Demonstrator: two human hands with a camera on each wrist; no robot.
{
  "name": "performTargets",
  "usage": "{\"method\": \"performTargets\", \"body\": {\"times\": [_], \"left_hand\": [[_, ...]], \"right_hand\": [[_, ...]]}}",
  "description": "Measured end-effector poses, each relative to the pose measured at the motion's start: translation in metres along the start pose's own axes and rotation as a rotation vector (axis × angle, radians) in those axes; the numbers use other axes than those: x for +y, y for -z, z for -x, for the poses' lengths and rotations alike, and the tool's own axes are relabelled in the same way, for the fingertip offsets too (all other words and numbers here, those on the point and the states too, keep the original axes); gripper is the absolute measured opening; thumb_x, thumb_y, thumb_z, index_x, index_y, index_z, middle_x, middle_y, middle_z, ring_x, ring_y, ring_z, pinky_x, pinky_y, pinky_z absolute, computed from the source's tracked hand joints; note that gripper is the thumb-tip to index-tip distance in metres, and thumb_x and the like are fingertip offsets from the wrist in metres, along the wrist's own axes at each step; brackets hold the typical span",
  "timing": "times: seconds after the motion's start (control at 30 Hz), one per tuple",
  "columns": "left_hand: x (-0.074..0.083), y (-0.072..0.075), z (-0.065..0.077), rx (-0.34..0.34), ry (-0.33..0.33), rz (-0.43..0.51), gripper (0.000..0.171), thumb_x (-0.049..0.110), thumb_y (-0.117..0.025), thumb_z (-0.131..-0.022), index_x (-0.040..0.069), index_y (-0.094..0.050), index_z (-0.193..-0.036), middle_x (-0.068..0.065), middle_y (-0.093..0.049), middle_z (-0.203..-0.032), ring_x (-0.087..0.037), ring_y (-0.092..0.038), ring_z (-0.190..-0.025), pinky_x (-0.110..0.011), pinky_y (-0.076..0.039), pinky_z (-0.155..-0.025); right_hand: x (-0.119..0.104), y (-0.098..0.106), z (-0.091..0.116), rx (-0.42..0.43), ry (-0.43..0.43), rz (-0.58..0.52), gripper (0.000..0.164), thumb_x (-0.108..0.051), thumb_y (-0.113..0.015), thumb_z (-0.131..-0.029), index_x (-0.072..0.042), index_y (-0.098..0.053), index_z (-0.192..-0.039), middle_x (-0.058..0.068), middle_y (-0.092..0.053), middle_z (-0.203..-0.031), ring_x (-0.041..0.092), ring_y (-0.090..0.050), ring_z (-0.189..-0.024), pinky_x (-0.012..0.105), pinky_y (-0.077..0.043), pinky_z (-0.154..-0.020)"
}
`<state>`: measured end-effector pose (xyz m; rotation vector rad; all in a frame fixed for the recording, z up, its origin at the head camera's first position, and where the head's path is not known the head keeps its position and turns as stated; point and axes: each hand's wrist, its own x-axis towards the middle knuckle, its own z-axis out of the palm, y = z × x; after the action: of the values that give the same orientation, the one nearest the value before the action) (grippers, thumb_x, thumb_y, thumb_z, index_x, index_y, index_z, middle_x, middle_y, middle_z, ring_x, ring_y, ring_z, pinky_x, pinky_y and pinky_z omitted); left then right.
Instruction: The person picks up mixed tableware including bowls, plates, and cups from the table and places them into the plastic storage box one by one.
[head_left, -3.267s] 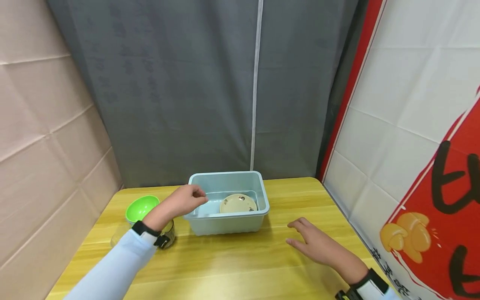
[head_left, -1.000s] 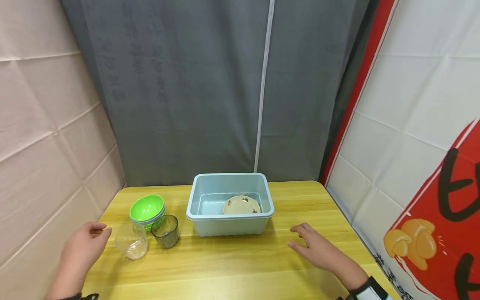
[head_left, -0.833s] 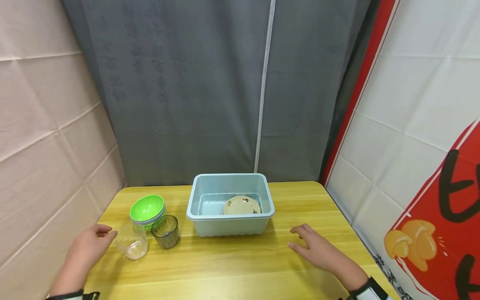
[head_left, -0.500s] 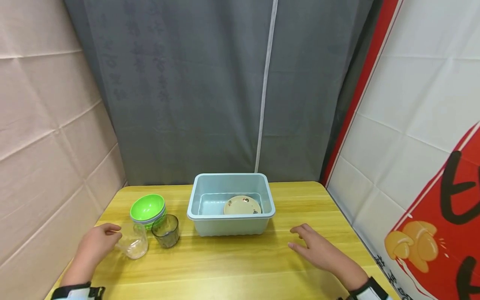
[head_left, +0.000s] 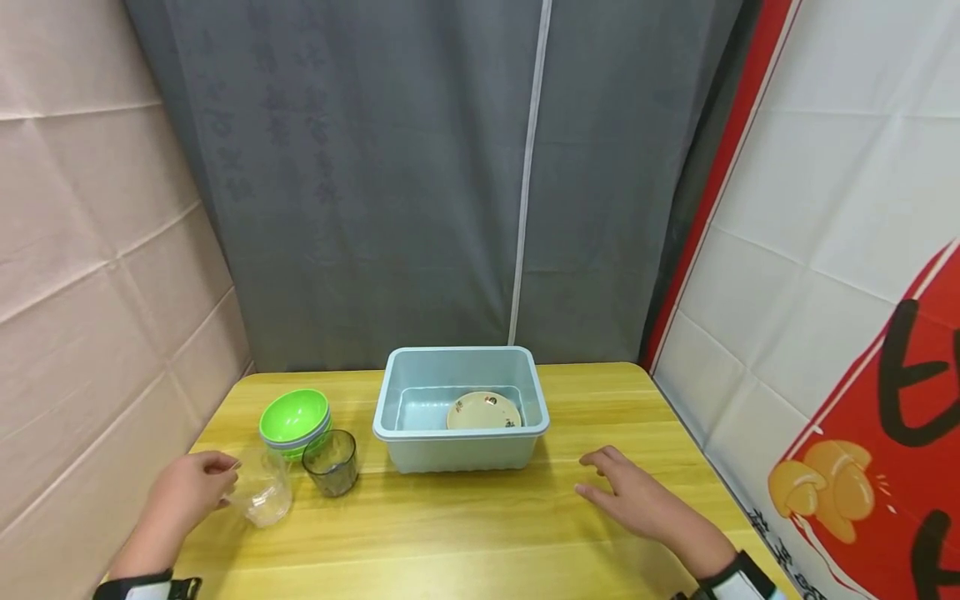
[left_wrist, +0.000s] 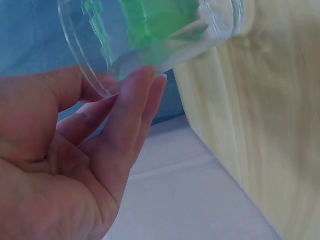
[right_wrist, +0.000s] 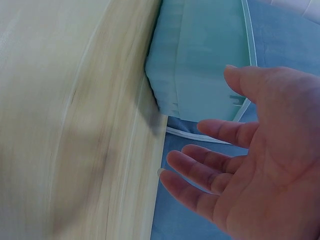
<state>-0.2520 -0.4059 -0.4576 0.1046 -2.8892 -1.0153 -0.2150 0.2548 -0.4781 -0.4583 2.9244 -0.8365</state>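
Observation:
My left hand [head_left: 182, 493] pinches the rim of a clear glass [head_left: 270, 503] at the left of the table. In the left wrist view the thumb and fingers lie on either side of the rim of the glass [left_wrist: 165, 35]. A smoky dark glass [head_left: 332, 467] stands just right of it. Behind them is a stack of bowls [head_left: 294, 417], green on top with a bluish one beneath. My right hand [head_left: 637, 504] hovers over the right of the table, fingers relaxed, holding nothing; the right wrist view shows its bare palm [right_wrist: 280, 185].
A light blue plastic basin [head_left: 461, 454] stands mid-table near the back edge. Inside it lies a cream plate [head_left: 483, 410] with small printed motifs. A grey curtain [head_left: 375, 183] hangs behind the yellow wood-grain table [head_left: 450, 542], with cloth walls at both sides.
My left hand has gone from over the basin to the left side, then right to the clear glass, and now grips its rim. The glass has shifted slightly left. The right hand stays put.

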Motion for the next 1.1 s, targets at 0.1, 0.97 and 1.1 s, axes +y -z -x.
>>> {"method": "performTargets", "body": {"times": [0.1,0.97,1.1], "left_hand": [[0.001,0.006,0.006,-0.024,-0.012,0.026,0.024,0.004,-0.068,-0.1,-0.016,-0.072,-0.114,-0.019,-0.076,-0.096,-0.02,-0.075,-0.071,-0.031,-0.065,-0.063],[0.098,-0.023,0.053,-0.155,-0.087,0.049,0.011,0.003,-0.074,-0.098,0.002,-0.077,-0.108,-0.004,-0.073,-0.097,-0.019,-0.069,-0.077,-0.031,-0.063,-0.063],[0.116,-0.038,0.049,-0.179,-0.124,0.044,0.007,0.004,-0.077,-0.099,0.004,-0.077,-0.105,-0.002,-0.072,-0.095,-0.018,-0.068,-0.078,-0.032,-0.061,-0.061]], "right_hand": [[-0.001,0.001,-0.001,0.01,0.013,0.011,0.05,-0.049,-0.071,-0.108,-0.01,-0.068,-0.139,0.005,-0.063,-0.133,0.032,-0.068,-0.121,0.055,-0.059,-0.099],[-0.022,-0.01,-0.01,0.079,-0.137,-0.156,0.031,-0.032,-0.078,-0.106,-0.009,-0.075,-0.127,0.005,-0.076,-0.122,0.021,-0.072,-0.104,0.051,-0.063,-0.093],[-0.029,-0.016,-0.011,0.076,-0.12,-0.172,0.032,-0.032,-0.078,-0.106,-0.007,-0.075,-0.127,0.006,-0.076,-0.121,0.021,-0.072,-0.102,0.051,-0.063,-0.091]]}}
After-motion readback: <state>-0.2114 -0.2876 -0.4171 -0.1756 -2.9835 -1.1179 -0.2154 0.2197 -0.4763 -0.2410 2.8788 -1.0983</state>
